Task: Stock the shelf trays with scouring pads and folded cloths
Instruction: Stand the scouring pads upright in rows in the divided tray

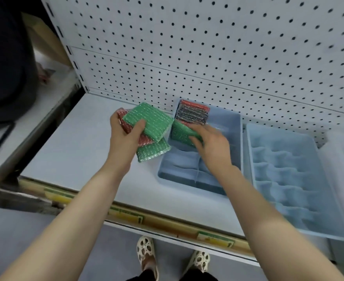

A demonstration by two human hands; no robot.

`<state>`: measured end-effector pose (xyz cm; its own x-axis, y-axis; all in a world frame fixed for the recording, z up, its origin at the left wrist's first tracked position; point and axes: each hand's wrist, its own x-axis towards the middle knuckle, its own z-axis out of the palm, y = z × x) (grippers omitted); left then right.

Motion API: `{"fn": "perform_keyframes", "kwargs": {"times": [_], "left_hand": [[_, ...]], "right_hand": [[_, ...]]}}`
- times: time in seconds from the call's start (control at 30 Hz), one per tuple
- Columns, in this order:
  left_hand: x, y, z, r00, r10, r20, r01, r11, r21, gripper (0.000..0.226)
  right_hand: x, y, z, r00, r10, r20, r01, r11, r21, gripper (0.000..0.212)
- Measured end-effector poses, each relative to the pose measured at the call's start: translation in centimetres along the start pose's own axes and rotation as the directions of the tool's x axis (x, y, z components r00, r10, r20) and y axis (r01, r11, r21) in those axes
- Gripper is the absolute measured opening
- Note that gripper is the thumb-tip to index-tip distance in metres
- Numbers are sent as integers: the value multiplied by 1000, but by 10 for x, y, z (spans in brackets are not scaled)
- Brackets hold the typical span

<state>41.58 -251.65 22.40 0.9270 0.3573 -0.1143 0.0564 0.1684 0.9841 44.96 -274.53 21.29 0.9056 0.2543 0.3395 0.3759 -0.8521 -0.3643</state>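
Scouring pads (153,126), green and red, fanned in the left hand (126,128), thumb clamped on top, over the shelf (75,151). Right hand (211,142) pinches a green pad (180,131) in the blue tray's (236,126) far-left compartment. Price-strip labels (215,239) unreadable.

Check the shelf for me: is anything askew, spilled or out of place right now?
Nothing spilled or damaged. The green pad under the right hand sits tilted in the left tray, unlike the pads standing in a row behind it. The left hand holds an unevenly fanned stack of pads. The right tray holds no stock.
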Motion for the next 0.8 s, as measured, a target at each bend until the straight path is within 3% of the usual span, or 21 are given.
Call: {"fn": "perform_keyframes", "kwargs": {"times": [0.1, 0.33, 0.37, 0.43, 0.5, 0.53, 0.6, 0.7, 0.8], "left_hand": [[2, -1, -1, 1000, 5, 26, -5, 1000, 0, 44], [0, 5, 4, 995, 40, 94, -41, 999, 6, 48], [-1, 7, 6, 992, 46, 121, -48, 999, 10, 49], [-3, 11, 10, 982, 46, 181, -51, 998, 24, 55], [-7, 15, 19, 971, 45, 233, -57, 997, 46, 58], [-8, 16, 23, 966, 42, 254, -57, 997, 53, 60], [-10, 17, 29, 954, 12, 300, -31, 998, 58, 65], [-12, 15, 30, 934, -63, 353, 31, 995, 97, 63], [-10, 14, 26, 967, -59, 247, 37, 995, 94, 42]], "right_hand": [[0, 2, 10, 992, -79, -103, 73, 995, -68, 29], [8, -3, 11, 990, -85, -109, 65, 983, -173, 27], [11, -8, 7, 988, -51, -148, 31, 990, -135, 24], [19, -22, -7, 979, 112, -172, -90, 988, 128, 20], [29, -35, -23, 956, 288, 59, -283, 847, 451, 37], [33, -39, -28, 928, 305, 213, -372, 756, 539, 41], [36, -40, -33, 880, 275, 386, -469, 632, 617, 24], [34, -31, -35, 842, 347, 413, -535, 436, 724, 14], [28, -11, -39, 801, 466, 377, -549, 318, 773, 20]]}}
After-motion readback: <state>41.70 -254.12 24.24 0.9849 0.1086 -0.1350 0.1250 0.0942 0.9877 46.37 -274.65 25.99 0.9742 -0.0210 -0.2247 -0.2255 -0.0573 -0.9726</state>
